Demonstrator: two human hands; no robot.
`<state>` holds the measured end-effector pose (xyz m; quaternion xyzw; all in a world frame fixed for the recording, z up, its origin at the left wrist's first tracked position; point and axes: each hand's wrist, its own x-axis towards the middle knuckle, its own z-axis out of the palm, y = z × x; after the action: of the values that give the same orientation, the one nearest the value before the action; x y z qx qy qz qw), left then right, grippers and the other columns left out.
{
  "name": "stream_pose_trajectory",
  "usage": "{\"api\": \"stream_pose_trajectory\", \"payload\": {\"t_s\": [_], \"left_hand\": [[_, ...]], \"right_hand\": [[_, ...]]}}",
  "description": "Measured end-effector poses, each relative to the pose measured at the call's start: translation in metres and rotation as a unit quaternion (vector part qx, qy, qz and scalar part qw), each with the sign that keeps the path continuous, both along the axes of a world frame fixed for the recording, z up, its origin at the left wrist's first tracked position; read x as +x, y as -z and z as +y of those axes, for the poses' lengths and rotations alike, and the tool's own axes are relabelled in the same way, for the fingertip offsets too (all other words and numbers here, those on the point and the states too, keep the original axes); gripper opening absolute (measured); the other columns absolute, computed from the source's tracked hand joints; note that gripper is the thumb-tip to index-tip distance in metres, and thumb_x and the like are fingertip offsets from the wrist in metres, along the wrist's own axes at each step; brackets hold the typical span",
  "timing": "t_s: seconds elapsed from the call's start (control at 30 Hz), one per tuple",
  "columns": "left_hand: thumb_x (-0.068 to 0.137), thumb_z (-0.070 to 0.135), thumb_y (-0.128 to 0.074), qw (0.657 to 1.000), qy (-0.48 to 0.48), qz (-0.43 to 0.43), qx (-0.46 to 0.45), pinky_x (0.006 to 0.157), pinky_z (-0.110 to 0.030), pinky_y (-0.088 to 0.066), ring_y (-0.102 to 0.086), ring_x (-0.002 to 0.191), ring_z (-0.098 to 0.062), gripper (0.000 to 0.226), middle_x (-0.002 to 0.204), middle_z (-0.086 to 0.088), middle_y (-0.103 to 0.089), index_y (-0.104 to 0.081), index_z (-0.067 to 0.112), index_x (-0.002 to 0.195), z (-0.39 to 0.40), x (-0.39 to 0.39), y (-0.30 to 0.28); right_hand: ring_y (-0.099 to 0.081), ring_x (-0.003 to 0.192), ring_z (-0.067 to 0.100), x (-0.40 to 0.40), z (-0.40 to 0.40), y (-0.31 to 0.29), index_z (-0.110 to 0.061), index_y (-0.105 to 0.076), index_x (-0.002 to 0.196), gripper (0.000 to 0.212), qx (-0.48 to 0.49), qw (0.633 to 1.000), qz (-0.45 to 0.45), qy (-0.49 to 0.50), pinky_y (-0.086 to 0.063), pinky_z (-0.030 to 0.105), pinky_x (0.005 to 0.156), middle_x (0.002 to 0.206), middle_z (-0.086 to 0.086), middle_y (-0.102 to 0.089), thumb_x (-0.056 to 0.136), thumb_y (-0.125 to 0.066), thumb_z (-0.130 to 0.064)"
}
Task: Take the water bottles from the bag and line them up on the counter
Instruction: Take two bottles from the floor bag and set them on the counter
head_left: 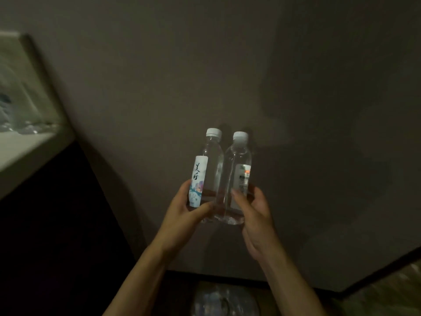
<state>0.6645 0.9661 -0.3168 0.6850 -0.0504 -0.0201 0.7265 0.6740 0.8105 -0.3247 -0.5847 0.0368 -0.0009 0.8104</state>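
Two clear water bottles with white caps stand side by side, touching, on the dark grey counter (pixel 319 179). My left hand (pixel 186 213) grips the left bottle (pixel 205 169) low on its white printed label. My right hand (pixel 255 210) grips the right bottle (pixel 239 169) near its base, thumb across the front. Below the counter's front edge lies the bag (pixel 225 299), a crinkled clear plastic one with more bottles dimly visible inside.
A pale ledge or window sill (pixel 27 151) runs along the left. A dark gap lies between it and the counter. The counter's near edge cuts diagonally at the lower right, with a lighter patterned floor (pixel 387 293) beyond. The light is dim.
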Motion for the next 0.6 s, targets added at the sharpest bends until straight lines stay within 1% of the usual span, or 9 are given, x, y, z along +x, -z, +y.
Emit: {"api": "stream_pose_trajectory", "payload": {"t_s": [0.07,0.13,0.2,0.3,0.4,0.43,0.5,0.53,0.6], "left_hand": [[0.090,0.008,-0.063,0.999,-0.022,-0.031,-0.003,0.072,-0.026,-0.058,-0.072,0.094,-0.022,0.043,0.106,-0.007,-0.072,-0.051,0.017,0.129,0.012,0.001,-0.020],[0.094,0.020,-0.057,0.997,-0.050,-0.060,-0.003,0.071,-0.026,-0.058,-0.072,0.093,-0.022,0.037,0.108,-0.009,-0.071,-0.052,0.015,0.130,0.027,0.000,-0.037],[0.097,0.027,-0.051,0.994,-0.070,-0.082,-0.005,0.072,-0.026,-0.058,-0.072,0.094,-0.023,0.036,0.110,-0.010,-0.070,-0.051,0.014,0.131,0.043,-0.002,-0.051],[0.096,0.026,-0.052,0.990,-0.091,-0.102,-0.017,0.076,-0.028,-0.059,-0.071,0.098,-0.022,0.038,0.113,-0.010,-0.069,-0.051,0.014,0.132,0.075,-0.007,-0.067],[0.092,0.024,-0.058,0.985,-0.118,-0.121,-0.012,0.075,-0.024,-0.057,-0.071,0.098,-0.015,0.036,0.111,-0.003,-0.070,-0.054,0.020,0.128,0.115,-0.013,-0.079],[0.092,0.023,-0.061,0.982,-0.136,-0.132,0.006,0.073,-0.023,-0.057,-0.071,0.096,-0.012,0.033,0.109,-0.001,-0.070,-0.056,0.024,0.124,0.129,-0.014,-0.081],[0.090,0.023,-0.065,0.969,-0.186,-0.150,0.059,0.072,-0.020,-0.057,-0.069,0.092,-0.002,0.029,0.105,0.005,-0.069,-0.054,0.035,0.114,0.155,-0.020,-0.084],[0.089,0.024,-0.066,0.962,-0.210,-0.155,0.080,0.072,-0.019,-0.057,-0.068,0.092,0.002,0.031,0.105,0.008,-0.067,-0.051,0.037,0.114,0.169,-0.023,-0.085],[0.087,0.027,-0.068,0.951,-0.245,-0.157,0.103,0.073,-0.019,-0.057,-0.066,0.094,0.006,0.038,0.107,0.013,-0.065,-0.049,0.034,0.120,0.197,-0.029,-0.088]], "right_hand": [[-0.069,0.103,0.028,0.006,0.011,-0.023,-0.013,-0.056,0.122,0.049,-0.009,0.999,-0.025,-0.025,-0.056,0.042,0.085,0.110,0.010,-0.071,0.077,-0.073,-0.023],[-0.070,0.099,0.028,0.011,0.026,-0.044,-0.010,-0.062,0.114,0.039,-0.029,0.997,-0.055,-0.049,-0.057,0.039,0.082,0.106,0.011,-0.073,0.078,-0.073,-0.017],[-0.072,0.094,0.023,0.015,0.045,-0.062,-0.013,-0.062,0.110,0.032,-0.036,0.994,-0.081,-0.066,-0.058,0.036,0.078,0.103,0.008,-0.074,0.079,-0.073,-0.012],[-0.071,0.097,0.023,0.019,0.082,-0.078,-0.019,-0.057,0.111,0.042,-0.048,0.991,-0.102,-0.073,-0.058,0.042,0.081,0.108,0.007,-0.072,0.075,-0.078,-0.014],[-0.070,0.101,0.027,0.017,0.124,-0.088,-0.019,-0.054,0.114,0.056,-0.070,0.986,-0.126,-0.079,-0.055,0.050,0.087,0.110,0.010,-0.070,0.068,-0.084,-0.021],[-0.070,0.100,0.026,0.016,0.139,-0.092,-0.018,-0.053,0.114,0.056,-0.082,0.984,-0.136,-0.077,-0.057,0.048,0.086,0.110,0.010,-0.070,0.068,-0.085,-0.019],[-0.071,0.095,0.018,0.012,0.170,-0.099,-0.016,-0.051,0.113,0.053,-0.105,0.979,-0.160,-0.066,-0.059,0.035,0.079,0.106,0.007,-0.070,0.071,-0.083,-0.013],[-0.071,0.092,0.014,0.010,0.187,-0.102,-0.016,-0.050,0.113,0.053,-0.118,0.976,-0.173,-0.059,-0.059,0.028,0.075,0.104,0.005,-0.070,0.071,-0.082,-0.012],[-0.071,0.090,0.009,0.005,0.222,-0.108,-0.019,-0.049,0.115,0.052,-0.141,0.969,-0.197,-0.053,-0.057,0.021,0.071,0.101,-0.001,-0.071,0.074,-0.080,-0.014]]}}
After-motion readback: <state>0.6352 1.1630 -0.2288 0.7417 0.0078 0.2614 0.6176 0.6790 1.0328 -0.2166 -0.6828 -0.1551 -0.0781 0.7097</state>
